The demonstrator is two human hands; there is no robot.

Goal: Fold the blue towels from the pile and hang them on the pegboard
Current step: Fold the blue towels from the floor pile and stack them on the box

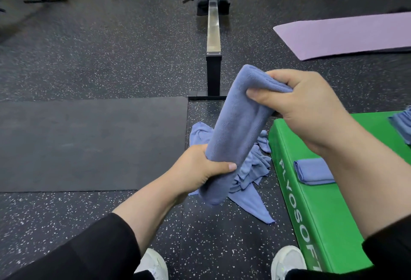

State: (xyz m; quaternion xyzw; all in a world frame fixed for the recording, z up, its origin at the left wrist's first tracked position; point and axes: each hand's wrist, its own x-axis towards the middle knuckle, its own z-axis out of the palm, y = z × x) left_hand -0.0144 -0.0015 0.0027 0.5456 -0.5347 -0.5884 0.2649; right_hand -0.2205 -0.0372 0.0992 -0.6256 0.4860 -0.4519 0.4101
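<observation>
- Both hands clamp one blue towel [238, 128]: the left hand [200, 168] wraps its lower end, the right hand [307, 106] pinches its upper end between thumb and fingers.
- Towel position: held in the air above the pile of towels [251, 168] on the speckled floor [100, 61], beside the green box [322, 213].
- Towel condition: folded into a long, narrow, thick band, tilted, layers aligned.
- Progress, as judged: a folded towel [311, 171] lies on the green box; more folded cloth shows at the right edge. The pile remains unfolded.
- No pegboard is in view; hanging appears not yet done.
</observation>
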